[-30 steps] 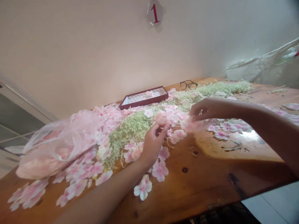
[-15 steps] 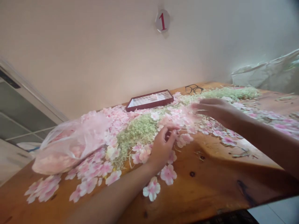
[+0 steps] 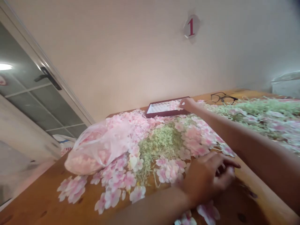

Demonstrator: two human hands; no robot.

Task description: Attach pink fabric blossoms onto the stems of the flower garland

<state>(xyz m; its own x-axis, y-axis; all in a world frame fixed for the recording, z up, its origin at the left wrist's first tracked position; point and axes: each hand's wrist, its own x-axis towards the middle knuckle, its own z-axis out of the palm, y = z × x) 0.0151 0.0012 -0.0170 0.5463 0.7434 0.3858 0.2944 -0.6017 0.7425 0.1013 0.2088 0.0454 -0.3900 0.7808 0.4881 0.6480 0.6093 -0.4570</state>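
My right hand (image 3: 187, 103) reaches far across the wooden table (image 3: 39, 203) to the dark red tray (image 3: 164, 109) by the wall; its fingers are pinched on a pink fabric flower at the tray's right end. My left hand (image 3: 208, 178) lies near the front edge with fingers curled loosely over pink flowers (image 3: 168, 168); what it holds, if anything, is hidden. Between the hands spread loose pink petals (image 3: 131, 122) and a heap of pale green stems (image 3: 161, 143).
A clear plastic bag of pink petals (image 3: 98, 150) sits at the left. Black glasses (image 3: 222, 98) lie by the wall. More green stems (image 3: 262, 109) cover the right. A plastic bag (image 3: 286, 82) stands far right. A glass door (image 3: 28, 103) is at the left.
My right hand has stretched away from the flower pile to the red tray. My left hand has come down nearer the front edge. The view has swung left.
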